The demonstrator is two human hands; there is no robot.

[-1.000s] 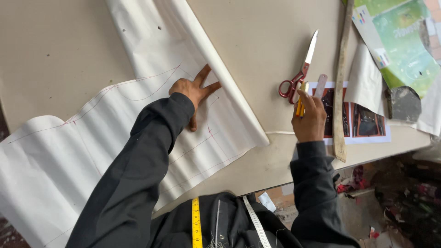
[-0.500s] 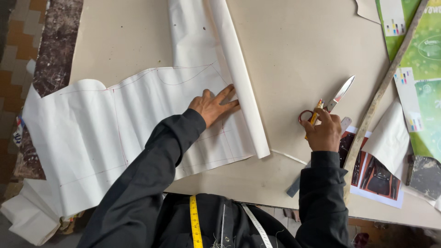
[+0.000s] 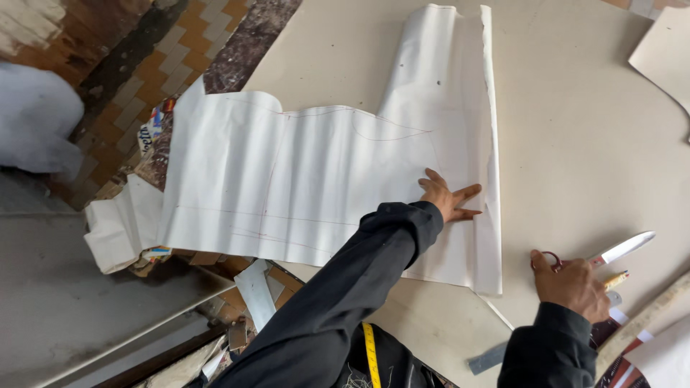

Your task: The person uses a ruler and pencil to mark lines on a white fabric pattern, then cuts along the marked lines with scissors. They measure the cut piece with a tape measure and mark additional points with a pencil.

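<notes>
A large white paper sheet with thin drawn pattern lines lies across the beige table, its left part hanging past the table edge. My left hand presses flat on the sheet near its right edge, fingers spread. To the right, low on the table, my right hand grips red-handled scissors with the blade pointing right, and a yellow pencil pokes out of the same hand.
A yellow tape measure hangs at my chest. A wooden stick and printed papers lie at the lower right. Another beige sheet sits at the top right. Paper scraps litter the tiled floor on the left.
The view has swung left, showing more of the sheet and the floor. My right hand with the scissors has dropped lower toward the table; my left hand stays pressed on the sheet.
</notes>
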